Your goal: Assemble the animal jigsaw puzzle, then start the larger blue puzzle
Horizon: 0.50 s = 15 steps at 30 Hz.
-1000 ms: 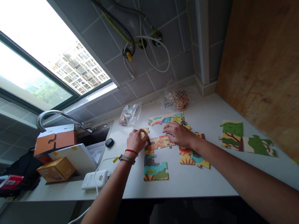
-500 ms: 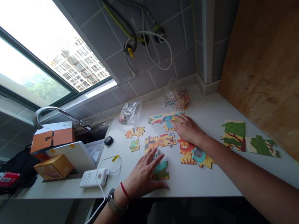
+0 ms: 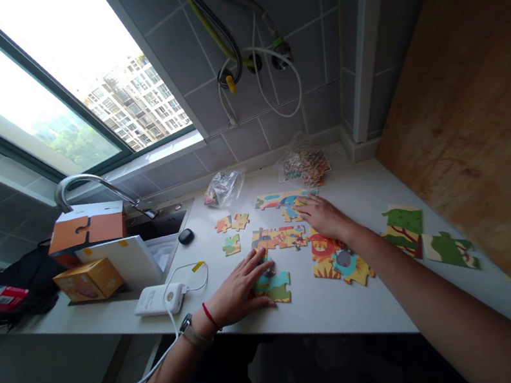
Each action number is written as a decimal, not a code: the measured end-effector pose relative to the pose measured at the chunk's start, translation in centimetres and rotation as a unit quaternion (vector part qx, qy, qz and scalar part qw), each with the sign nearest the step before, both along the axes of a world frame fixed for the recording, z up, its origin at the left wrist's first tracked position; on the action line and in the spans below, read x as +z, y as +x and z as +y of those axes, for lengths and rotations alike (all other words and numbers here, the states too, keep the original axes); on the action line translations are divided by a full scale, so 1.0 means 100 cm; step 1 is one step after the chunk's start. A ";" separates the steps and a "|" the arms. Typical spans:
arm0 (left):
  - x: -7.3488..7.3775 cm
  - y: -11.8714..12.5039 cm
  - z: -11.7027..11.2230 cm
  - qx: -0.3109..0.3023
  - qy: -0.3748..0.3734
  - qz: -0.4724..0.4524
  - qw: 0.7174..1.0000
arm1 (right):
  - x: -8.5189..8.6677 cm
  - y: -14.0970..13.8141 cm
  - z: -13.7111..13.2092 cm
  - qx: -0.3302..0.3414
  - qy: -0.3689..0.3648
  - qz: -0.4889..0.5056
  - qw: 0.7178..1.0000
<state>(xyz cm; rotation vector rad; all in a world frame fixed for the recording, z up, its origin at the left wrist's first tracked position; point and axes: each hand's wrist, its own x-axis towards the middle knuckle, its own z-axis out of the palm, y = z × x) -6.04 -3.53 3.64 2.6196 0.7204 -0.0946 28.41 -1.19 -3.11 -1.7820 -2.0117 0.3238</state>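
My left hand (image 3: 240, 289) lies over the near part of the white counter, fingers spread, resting on a green and teal jigsaw section (image 3: 276, 287) that it partly covers. Just beyond its fingertips is a joined strip of puzzle pieces (image 3: 283, 237) with animals on it. My right hand (image 3: 322, 214) reaches farther in, its outstretched fingertips touching the blue elephant puzzle section (image 3: 290, 206). Below that wrist lies the lion puzzle section (image 3: 323, 250), joined or close to a teal and yellow piece (image 3: 354, 266); the forearm hides part of it.
Loose pieces (image 3: 232, 223) lie left of the strip, with green tree pieces (image 3: 449, 248) at the right. Plastic bags (image 3: 225, 188) stand at the back. A white power bank (image 3: 159, 300) with a cable, a black mouse-like object (image 3: 185, 236) and boxes (image 3: 89, 281) are by the sink.
My left hand has lowered onto the green and teal section, its thumb drawing in to the left. My right hand stays at the elephant section. The camera view has shifted slightly.
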 end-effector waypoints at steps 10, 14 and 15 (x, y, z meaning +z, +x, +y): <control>-0.010 -0.001 0.013 0.029 -0.012 -0.034 0.999 | 0.004 0.004 -0.004 0.023 0.026 0.008 0.999; -0.008 0.000 0.021 0.015 -0.034 -0.056 0.998 | 0.009 0.004 -0.004 0.035 0.022 0.007 0.999; -0.008 0.000 0.023 0.013 -0.041 -0.061 0.997 | 0.010 0.005 -0.004 0.039 0.021 0.010 0.999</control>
